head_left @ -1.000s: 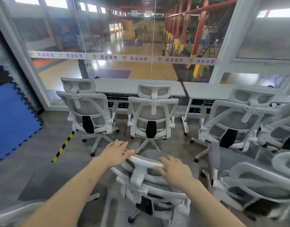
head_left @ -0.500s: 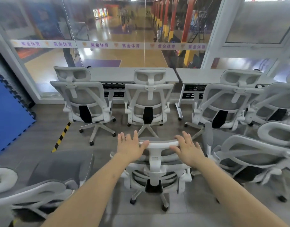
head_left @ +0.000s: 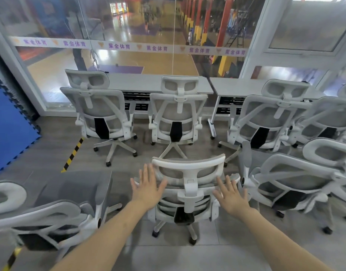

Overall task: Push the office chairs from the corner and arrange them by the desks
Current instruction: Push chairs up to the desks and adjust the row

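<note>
There is one view only, worn on the person's head, so no second view shares the scene. It looks forward and steeply down with a wide-angle bend that curves the frame edges. Both forearms enter from the bottom edge, the left hand (head_left: 148, 189) and right hand (head_left: 231, 197) low in the centre, close to the lens. The counter (head_left: 152, 83) crosses the middle of the frame, farther off, with the glass wall (head_left: 129, 26) filling the top.
</note>
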{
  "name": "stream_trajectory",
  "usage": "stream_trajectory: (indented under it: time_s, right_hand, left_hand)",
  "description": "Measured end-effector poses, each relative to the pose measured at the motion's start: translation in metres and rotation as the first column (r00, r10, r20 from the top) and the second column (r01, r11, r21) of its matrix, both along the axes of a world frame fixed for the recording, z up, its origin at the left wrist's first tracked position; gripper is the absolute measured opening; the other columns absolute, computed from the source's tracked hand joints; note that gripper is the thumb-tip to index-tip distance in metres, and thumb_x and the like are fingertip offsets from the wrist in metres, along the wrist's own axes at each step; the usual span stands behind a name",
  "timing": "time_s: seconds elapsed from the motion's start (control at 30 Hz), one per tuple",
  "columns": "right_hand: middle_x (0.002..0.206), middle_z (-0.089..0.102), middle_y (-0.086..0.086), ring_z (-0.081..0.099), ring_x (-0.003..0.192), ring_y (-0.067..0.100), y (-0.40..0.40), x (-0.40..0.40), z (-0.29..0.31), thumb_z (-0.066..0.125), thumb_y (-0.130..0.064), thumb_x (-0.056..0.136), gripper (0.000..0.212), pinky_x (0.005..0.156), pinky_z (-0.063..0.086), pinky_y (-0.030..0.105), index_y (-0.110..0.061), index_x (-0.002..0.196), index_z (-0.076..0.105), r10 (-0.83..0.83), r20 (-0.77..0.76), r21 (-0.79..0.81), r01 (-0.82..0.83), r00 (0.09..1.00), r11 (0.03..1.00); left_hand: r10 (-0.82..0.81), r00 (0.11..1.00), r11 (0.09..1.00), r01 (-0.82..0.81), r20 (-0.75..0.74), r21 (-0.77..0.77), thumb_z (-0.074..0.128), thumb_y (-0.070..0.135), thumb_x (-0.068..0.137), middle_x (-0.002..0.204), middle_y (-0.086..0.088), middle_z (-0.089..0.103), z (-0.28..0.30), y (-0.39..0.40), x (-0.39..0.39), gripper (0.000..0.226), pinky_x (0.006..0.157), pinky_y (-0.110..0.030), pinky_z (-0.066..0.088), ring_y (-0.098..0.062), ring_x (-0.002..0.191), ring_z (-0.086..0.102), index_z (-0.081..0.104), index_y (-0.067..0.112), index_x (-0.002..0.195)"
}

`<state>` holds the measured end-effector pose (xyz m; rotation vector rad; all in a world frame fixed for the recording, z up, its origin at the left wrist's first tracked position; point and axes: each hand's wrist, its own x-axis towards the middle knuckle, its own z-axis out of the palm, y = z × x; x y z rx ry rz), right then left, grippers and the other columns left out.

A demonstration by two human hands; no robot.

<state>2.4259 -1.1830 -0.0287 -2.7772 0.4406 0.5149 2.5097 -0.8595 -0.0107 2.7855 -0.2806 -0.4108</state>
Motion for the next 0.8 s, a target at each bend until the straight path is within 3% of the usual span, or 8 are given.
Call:
stream_trajectory:
  time_s: [0.13, 0.23, 0.43, 0.6, 0.8]
  right_hand:
    - [0.168, -0.031, 0.001, -0.028, 0.155, 0.027, 0.002, -0.001, -0.003, 0.012, -0.072, 0.102, 0.063, 0.124, -0.010, 0.062, -0.057, 0.155, -0.019, 0.051, -0.069, -0.047, -0.055, 0.996, 0.997]
    - [0.169, -0.030, 0.004, -0.026, 0.155, 0.030, 0.003, 0.000, -0.003, 0.012, -0.071, 0.102, 0.064, 0.124, -0.010, 0.061, -0.057, 0.155, -0.020, 0.073, -0.083, -0.091, -0.080, 0.994, 0.993]
    - [0.170, -0.027, 0.006, -0.026, 0.156, 0.031, 0.006, -0.016, -0.005, 0.016, -0.073, 0.101, 0.067, 0.125, -0.009, 0.059, -0.056, 0.156, -0.018, 0.089, -0.107, -0.099, -0.099, 0.990, 0.990]
    - [0.170, -0.025, 0.005, -0.023, 0.156, 0.031, 0.015, -0.032, -0.003, 0.018, -0.074, 0.100, 0.068, 0.124, -0.009, 0.059, -0.057, 0.156, -0.016, 0.104, -0.113, -0.090, -0.114, 0.988, 0.989]
    - [0.170, -0.026, 0.007, -0.022, 0.157, 0.033, 0.020, -0.058, -0.001, 0.019, -0.076, 0.099, 0.070, 0.125, -0.007, 0.059, -0.057, 0.155, -0.018, 0.155, -0.087, -0.093, -0.163, 0.984, 0.982]
  left_hand:
    - [-0.124, 0.972, 0.984, 0.146, -0.199, 0.102, 0.006, 0.074, 0.098, 0.171, 0.001, -0.023, -0.027, 0.009, -0.005, 0.076, 0.117, -0.073, -0.013, -0.029, 0.155, -0.027, -0.007, 0.039, 0.164]
    - [-0.147, 0.963, 0.979, 0.174, -0.226, 0.106, 0.011, 0.073, 0.101, 0.171, 0.007, -0.022, -0.029, 0.009, -0.007, 0.067, 0.113, -0.077, -0.014, -0.025, 0.154, -0.029, -0.007, 0.051, 0.161]
    - [-0.163, 0.967, 0.962, 0.200, -0.194, 0.187, 0.009, 0.075, 0.099, 0.171, 0.007, -0.020, -0.030, 0.017, -0.031, 0.066, 0.109, -0.081, -0.016, -0.027, 0.155, -0.027, -0.011, 0.054, 0.158]
    - [-0.100, 0.974, 0.951, 0.154, -0.205, 0.267, 0.008, 0.076, 0.098, 0.170, 0.007, -0.023, -0.025, 0.015, -0.050, 0.068, 0.102, -0.086, -0.018, -0.038, 0.154, -0.026, -0.009, 0.052, 0.159]
    - [-0.095, 0.957, 0.960, 0.161, -0.274, 0.230, 0.015, 0.079, 0.097, 0.169, 0.007, -0.025, -0.016, 0.024, -0.075, 0.072, 0.107, -0.085, -0.011, -0.040, 0.154, -0.024, -0.005, 0.052, 0.160]
